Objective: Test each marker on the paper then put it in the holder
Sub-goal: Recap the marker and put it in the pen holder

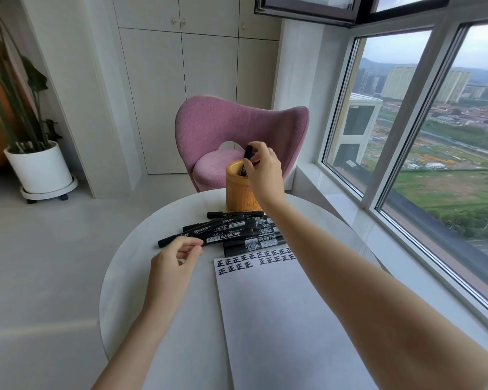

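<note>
A tan wooden holder (238, 192) stands at the far side of the round white table (130, 277). My right hand (264, 170) pinches a black marker (248, 153), whose lower end is inside the holder's mouth. Several black markers (231, 233) lie in a pile in front of the holder. My left hand (172, 266) hovers at the near left end of the pile, fingers loosely curled beside one marker's tip, holding nothing. A white paper (279, 319) with rows of black test marks along its top lies on the table under my right forearm.
A pink chair (223, 128) stands just behind the table. At the back left a potted plant (40, 167) sits on a wheeled stand. Large windows (406, 122) run along the right, with a sill close to the table's edge.
</note>
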`<action>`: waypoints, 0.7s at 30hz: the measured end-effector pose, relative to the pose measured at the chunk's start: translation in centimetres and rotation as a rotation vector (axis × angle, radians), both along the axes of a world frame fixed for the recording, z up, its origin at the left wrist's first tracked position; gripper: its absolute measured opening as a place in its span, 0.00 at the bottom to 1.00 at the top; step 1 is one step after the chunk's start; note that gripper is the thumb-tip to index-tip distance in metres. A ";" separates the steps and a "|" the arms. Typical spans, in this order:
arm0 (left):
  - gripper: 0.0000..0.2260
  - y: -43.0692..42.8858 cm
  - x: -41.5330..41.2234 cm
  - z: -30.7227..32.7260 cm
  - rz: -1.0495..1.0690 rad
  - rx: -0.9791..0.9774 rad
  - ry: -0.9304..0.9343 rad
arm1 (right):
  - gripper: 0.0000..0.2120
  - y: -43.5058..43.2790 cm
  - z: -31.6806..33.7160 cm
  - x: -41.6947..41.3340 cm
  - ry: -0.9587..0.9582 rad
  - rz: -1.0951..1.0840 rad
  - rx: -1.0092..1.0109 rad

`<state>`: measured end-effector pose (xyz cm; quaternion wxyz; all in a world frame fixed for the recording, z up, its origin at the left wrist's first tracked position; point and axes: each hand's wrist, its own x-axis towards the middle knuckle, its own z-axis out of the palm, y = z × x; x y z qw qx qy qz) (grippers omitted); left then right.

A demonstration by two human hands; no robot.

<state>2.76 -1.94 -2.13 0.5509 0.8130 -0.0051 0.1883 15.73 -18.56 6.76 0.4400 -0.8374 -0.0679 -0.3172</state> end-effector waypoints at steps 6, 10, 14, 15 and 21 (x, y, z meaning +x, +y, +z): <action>0.07 0.7 0.8 -0.4 0.066 0.034 -0.025 | 0.19 -0.8 -0.9 0.4 0.119 -0.153 -0.288; 0.10 1.4 1.6 -0.3 0.137 0.189 -0.105 | 0.25 -1.1 -1.4 -0.1 0.178 -0.133 -0.327; 0.14 2.5 2.7 -0.2 0.196 0.408 -0.071 | 0.22 -1.3 -2.3 -2.4 0.079 -0.086 -0.197; 0.15 2.8 2.9 -0.3 0.193 0.451 -0.049 | 0.20 -1.3 -2.7 -3.3 0.035 -0.080 -0.198; 0.15 4.0 4.0 -0.8 0.179 0.555 0.076 | 0.10 -1.6 -4.5 -7.9 0.058 0.002 -0.101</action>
